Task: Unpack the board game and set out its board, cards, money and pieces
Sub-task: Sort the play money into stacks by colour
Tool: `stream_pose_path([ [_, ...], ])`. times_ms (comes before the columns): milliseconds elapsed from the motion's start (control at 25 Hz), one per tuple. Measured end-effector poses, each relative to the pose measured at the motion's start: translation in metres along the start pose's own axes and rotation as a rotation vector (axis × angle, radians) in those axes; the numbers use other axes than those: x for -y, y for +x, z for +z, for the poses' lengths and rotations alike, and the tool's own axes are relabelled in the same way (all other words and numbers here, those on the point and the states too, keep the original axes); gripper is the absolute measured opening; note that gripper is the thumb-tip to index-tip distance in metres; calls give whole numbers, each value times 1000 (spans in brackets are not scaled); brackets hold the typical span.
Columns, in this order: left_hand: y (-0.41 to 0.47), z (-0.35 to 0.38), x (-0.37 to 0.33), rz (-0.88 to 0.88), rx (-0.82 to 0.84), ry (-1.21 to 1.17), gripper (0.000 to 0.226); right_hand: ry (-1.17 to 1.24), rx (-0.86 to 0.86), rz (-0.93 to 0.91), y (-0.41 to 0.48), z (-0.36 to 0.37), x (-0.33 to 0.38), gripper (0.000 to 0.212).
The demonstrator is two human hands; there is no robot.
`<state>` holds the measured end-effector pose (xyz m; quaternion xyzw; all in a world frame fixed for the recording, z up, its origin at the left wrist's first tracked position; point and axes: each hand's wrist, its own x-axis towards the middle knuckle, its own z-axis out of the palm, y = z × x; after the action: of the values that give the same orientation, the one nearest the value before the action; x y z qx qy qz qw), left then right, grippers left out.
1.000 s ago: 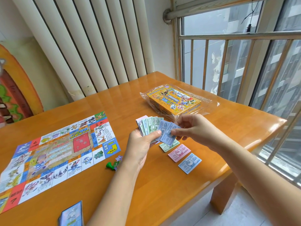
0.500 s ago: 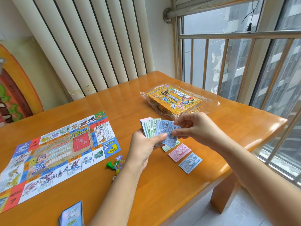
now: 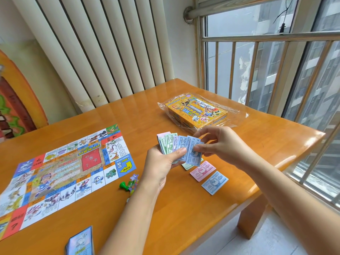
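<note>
The pink note [image 3: 203,170] on the table read "1000", the blue note [image 3: 214,182] "500". The board's [image 3: 60,173] arrow corner read "2000"; red squares bore "?". Box [image 3: 196,111] text was unreadable.

Orange table [image 3: 202,218], yellow box [image 3: 196,112]

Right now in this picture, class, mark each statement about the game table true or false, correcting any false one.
1. The left hand holds a fan of paper play-money notes. True.
2. The colourful paper game board is still folded. False: it lies spread flat.
3. The yellow game box rests on clear plastic wrap. True.
4. A pink note lies on the orange wooden table. True.
5. The right hand is empty. False: it pinches a blue note.
</note>
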<state>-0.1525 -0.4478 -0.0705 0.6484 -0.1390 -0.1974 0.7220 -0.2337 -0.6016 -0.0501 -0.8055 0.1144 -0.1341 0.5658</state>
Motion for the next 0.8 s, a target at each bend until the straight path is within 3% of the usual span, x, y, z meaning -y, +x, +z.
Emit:
stream_pose_path([
  [280, -1, 2, -2, -97, 117, -78, 16, -11, -63, 43, 2, -5, -5, 14],
  [520, -3, 1, -1, -15, 80, 42, 21, 40, 20, 14, -3, -7, -4, 19],
  [680, -5, 4, -1, -11, 98, 90, 20, -72, 8, -4, -4, -9, -10, 6],
  [800, -6, 9, 1, -26, 108, 104, 15, -138, -7, -15, -5, -18, -14, 11],
])
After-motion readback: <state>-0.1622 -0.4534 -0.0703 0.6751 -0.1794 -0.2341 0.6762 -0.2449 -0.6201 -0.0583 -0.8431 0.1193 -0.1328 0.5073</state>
